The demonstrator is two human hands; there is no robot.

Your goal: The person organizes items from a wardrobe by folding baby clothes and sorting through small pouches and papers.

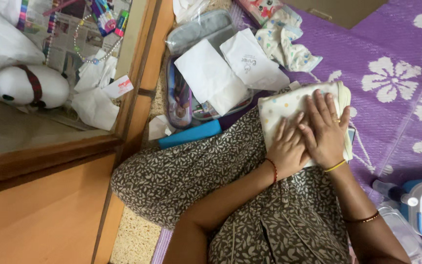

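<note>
The light is soft and even, like daylight in a room, and nothing is very dark. Small, soft shadows sit under the folded cloth [294,105] and the white papers [211,73]. The picture is a little blurry all over, with no bright glare.

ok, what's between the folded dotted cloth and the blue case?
Head view: only the person's patterned-dress knee lies between the dotted cloth and the blue case.

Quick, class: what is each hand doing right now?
Left hand: open, flat on the folded dotted cloth, gripping nothing.
Right hand: open, fingers spread, pressing the same cloth.
</note>
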